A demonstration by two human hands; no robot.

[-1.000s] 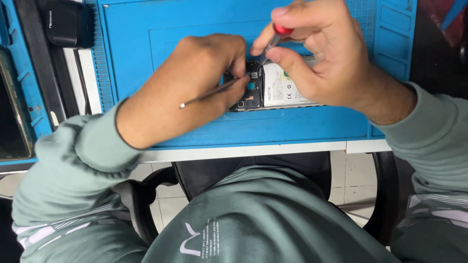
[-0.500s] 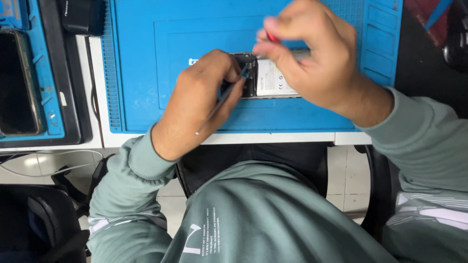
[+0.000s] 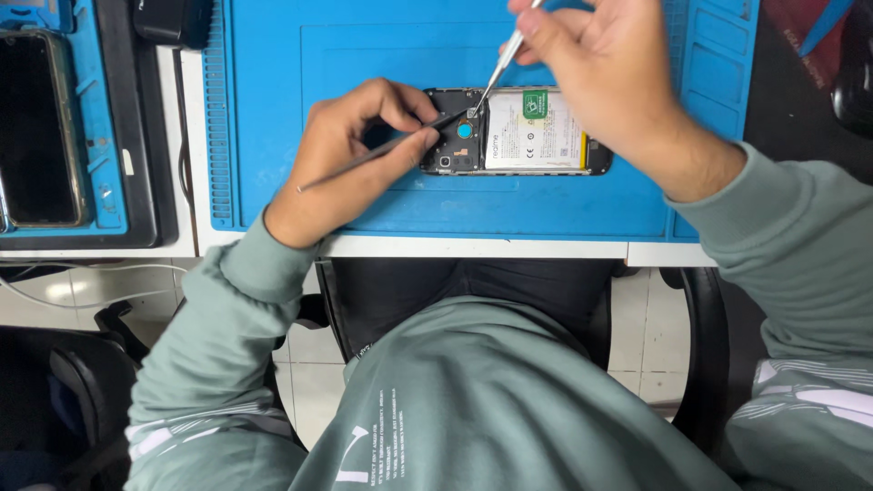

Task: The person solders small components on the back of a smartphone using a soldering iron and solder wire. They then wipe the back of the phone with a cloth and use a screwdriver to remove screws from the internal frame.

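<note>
An opened smartphone (image 3: 536,132) lies back-up on a blue work mat (image 3: 273,109), showing its white battery and dark circuit area. My left hand (image 3: 350,155) grips thin metal tweezers (image 3: 382,150) whose tips rest on the phone's dark end near a small blue round part. Over the phone's right side, my right hand (image 3: 600,77) holds a slim screwdriver (image 3: 496,68) with its tip touching the board beside the battery.
A second phone (image 3: 36,127) with a dark screen lies on a blue tray at the far left. A black object (image 3: 173,20) sits at the top left. The white table edge (image 3: 473,247) runs below the mat; my lap and a black chair lie beneath it.
The view has shifted, so the phone sits lower and more central. My right hand has risen off the phone, uncovering the battery. My left hand keeps the tweezers on the dark end.
</note>
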